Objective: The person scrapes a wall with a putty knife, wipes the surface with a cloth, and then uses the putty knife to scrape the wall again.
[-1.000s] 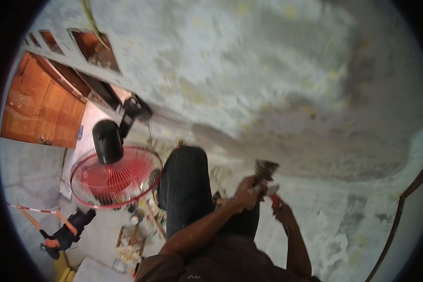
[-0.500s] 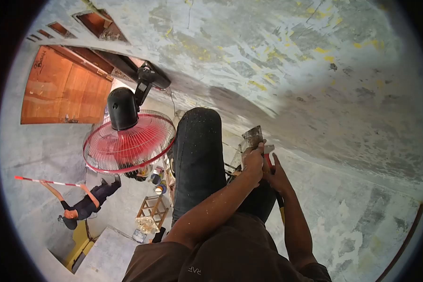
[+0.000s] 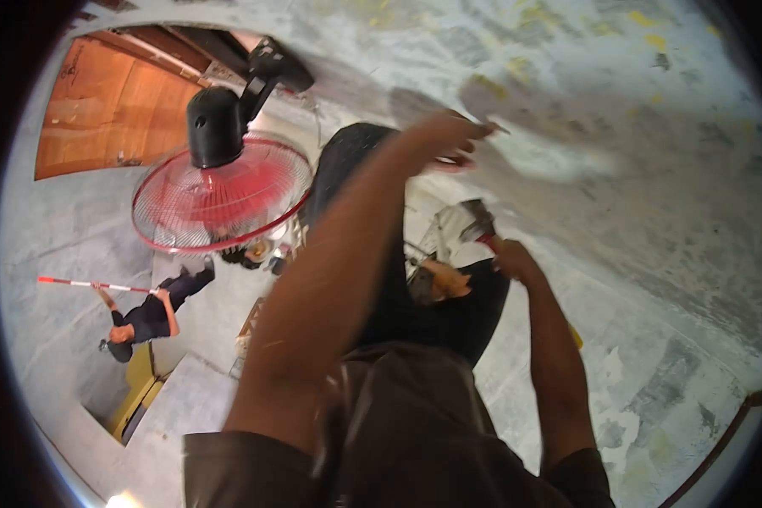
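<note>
Patchy grey wall (image 3: 618,110) fills the view above a long drop. A scraper (image 3: 476,218) is gripped in the right hand (image 3: 514,258); the left hand (image 3: 449,140) is blurred, its fingers unreadable. If the grip loosened, the person below (image 3: 148,315) could be struck.

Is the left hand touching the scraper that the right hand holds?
Apart. In the head view the left hand is raised by the wall, clear of the scraper gripped in the right hand.
</note>
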Action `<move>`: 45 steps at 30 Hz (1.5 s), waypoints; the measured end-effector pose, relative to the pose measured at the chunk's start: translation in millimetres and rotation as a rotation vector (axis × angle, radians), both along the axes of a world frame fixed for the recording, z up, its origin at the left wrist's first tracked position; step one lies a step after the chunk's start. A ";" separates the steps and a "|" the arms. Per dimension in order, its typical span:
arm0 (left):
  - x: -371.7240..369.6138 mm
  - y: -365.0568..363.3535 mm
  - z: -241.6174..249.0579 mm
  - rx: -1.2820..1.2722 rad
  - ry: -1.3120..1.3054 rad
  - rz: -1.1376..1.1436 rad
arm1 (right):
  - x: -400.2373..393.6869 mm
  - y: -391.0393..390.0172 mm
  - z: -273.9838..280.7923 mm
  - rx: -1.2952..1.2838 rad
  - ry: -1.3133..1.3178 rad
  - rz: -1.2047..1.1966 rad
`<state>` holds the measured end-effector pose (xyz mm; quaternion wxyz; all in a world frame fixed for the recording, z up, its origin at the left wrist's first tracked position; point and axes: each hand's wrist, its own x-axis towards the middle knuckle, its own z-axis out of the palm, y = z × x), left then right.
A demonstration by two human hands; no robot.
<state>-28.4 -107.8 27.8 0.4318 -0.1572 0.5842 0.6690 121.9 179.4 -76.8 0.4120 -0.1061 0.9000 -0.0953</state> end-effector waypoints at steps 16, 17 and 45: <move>175.1 88.3 -72.9 -0.836 0.381 -0.929 | -22.3 -1.8 2.7 0.163 -0.071 -0.097; 180.7 92.9 -92.5 -0.761 0.178 -0.995 | -16.9 4.9 11.5 0.136 -0.072 0.001; 189.3 87.4 -79.6 -0.747 0.124 -0.566 | 18.4 -74.1 -159.9 -0.271 -0.296 0.433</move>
